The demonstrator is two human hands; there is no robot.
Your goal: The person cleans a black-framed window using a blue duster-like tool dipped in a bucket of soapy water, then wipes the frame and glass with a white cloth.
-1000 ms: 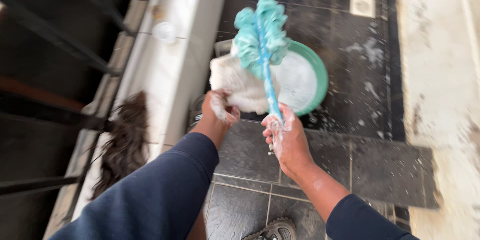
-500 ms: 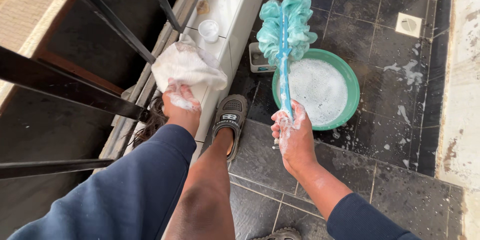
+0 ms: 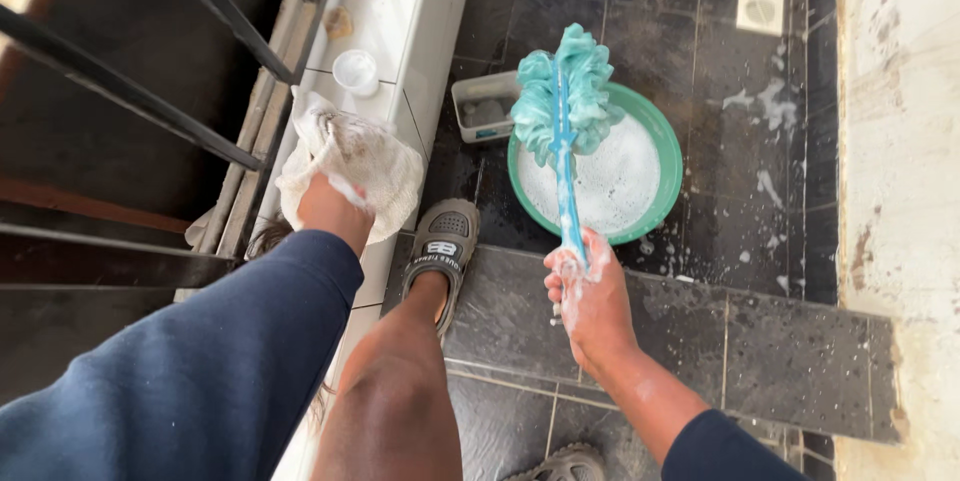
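- My right hand [image 3: 590, 291] is wrapped tight around the brush [image 3: 562, 121] handle. It is all soapy, so the handle could slip out and the brush could drop.
- The fluffy brush head hangs over the green bowl [image 3: 660, 141] of suds. If I tip it, foam drips on the dark floor [image 3: 800, 341] — and that floor looks wet and slippery already.
- My left hand [image 3: 330, 206] is bunched up inside the white cloth [image 3: 350, 156], pressing it on the ledge [image 3: 390, 1]. I can't see those fingers.
- A small cup [image 3: 356, 71] sits near the cloth. A big wipe could knock it off.
- My foot in a sandal [image 3: 443, 246] is up by the ledge, so I could wobble.
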